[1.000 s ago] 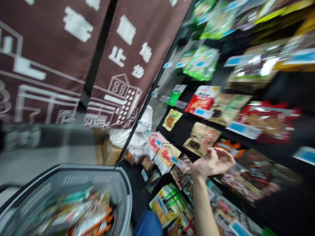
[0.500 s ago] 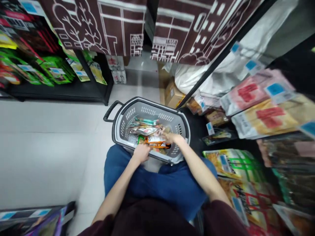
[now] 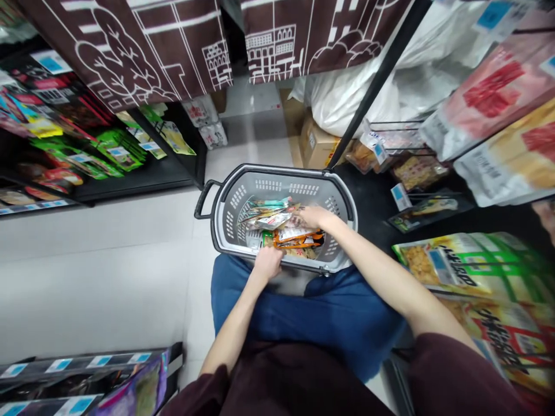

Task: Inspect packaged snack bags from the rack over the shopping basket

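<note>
A grey shopping basket (image 3: 347,199) with a black rim stands on the floor in front of my knees. My left hand (image 3: 267,263) is closed over its near rim, the fingertips on the inside. Inside the basket, my right hand (image 3: 315,217) has its fingers bent onto a pale pinkish snack packet (image 3: 299,223); its fingertips are partly hidden. Several silver and teal packets (image 3: 269,216) stand stacked to the left of that hand. Nearer me lies an orange and black packet (image 3: 299,238), with a bit of green packaging beside it.
The basket's black handle (image 3: 203,199) sticks out to the left. Racks of bagged snacks (image 3: 437,263) rise close on my right, and another shelf (image 3: 113,185) stands at the far left. A brown printed curtain (image 3: 182,52) hangs ahead, with a cardboard box (image 3: 318,141) behind the basket.
My right hand has moved away from me within the basket, from the orange packet toward the upper packets. The left hand stays at the near rim. The whole view has shifted.
</note>
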A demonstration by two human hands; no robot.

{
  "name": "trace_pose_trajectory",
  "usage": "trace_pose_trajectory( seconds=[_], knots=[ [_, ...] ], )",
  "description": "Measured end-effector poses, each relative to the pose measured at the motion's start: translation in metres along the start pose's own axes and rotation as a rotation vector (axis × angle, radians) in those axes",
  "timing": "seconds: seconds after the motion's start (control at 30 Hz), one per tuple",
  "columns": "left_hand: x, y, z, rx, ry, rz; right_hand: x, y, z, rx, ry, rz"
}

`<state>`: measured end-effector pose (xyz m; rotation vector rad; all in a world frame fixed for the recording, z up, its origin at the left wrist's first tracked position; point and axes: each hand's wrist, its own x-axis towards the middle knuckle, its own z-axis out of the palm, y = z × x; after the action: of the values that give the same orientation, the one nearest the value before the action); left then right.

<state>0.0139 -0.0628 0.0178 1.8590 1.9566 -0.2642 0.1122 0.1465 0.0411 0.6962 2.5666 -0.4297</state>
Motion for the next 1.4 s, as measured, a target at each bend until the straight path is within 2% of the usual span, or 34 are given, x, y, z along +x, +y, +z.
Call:
trace_pose_trajectory(
  seconds=[0.27, 0.37, 0.47, 0.53, 0.6, 0.7, 0.73, 0.77, 0.8, 0.87, 0.93, 1.03, 1.2, 1.4],
  knots=[
    [-0.009, 0.036, 0.005, -0.002, -0.008, 0.027, 0.012, -0.022, 0.025, -0.114, 0.100, -0.215],
    [-0.017, 0.049, 0.011, -0.004, -0.019, 0.034, 0.015, -0.021, 0.033, -0.120, 0.104, -0.218],
    [-0.025, 0.053, 0.014, -0.002, -0.041, 0.048, 0.017, -0.017, 0.039, -0.110, 0.115, -0.178],
    [-0.026, 0.046, 0.009, -0.002, -0.060, 0.090, 0.018, -0.014, 0.041, -0.107, 0.108, -0.145],
    [-0.021, 0.029, -0.003, -0.065, -0.106, 0.212, 0.015, -0.013, 0.042, -0.103, 0.067, -0.121],
    [0.006, -0.012, -0.029, -0.399, -0.288, 0.503, 0.004, -0.016, 0.039, -0.100, -0.018, -0.096],
    [0.020, -0.027, -0.038, -0.519, -0.345, 0.526, 0.000, -0.018, 0.037, -0.099, -0.034, -0.089],
    [0.036, -0.042, -0.046, -0.576, -0.331, 0.497, -0.005, -0.021, 0.037, -0.099, -0.041, -0.083],
    [0.054, -0.055, -0.053, -0.577, -0.203, 0.404, -0.010, -0.026, 0.036, -0.102, -0.039, -0.078],
    [0.089, -0.076, -0.060, -0.403, 0.138, 0.122, -0.019, -0.035, 0.035, -0.112, -0.024, -0.068],
    [0.119, -0.088, -0.059, -0.332, 0.232, 0.021, -0.026, -0.045, 0.036, -0.120, -0.013, -0.064],
    [0.146, -0.093, -0.040, -0.262, 0.249, -0.030, -0.034, -0.057, 0.039, -0.108, 0.007, -0.086],
    [0.157, -0.097, -0.003, -0.110, 0.181, -0.096, -0.051, -0.066, 0.040, -0.077, 0.094, -0.175],
    [0.163, -0.101, 0.000, 0.029, 0.129, -0.136, -0.059, -0.067, 0.029, -0.019, 0.058, -0.122]
  ],
)
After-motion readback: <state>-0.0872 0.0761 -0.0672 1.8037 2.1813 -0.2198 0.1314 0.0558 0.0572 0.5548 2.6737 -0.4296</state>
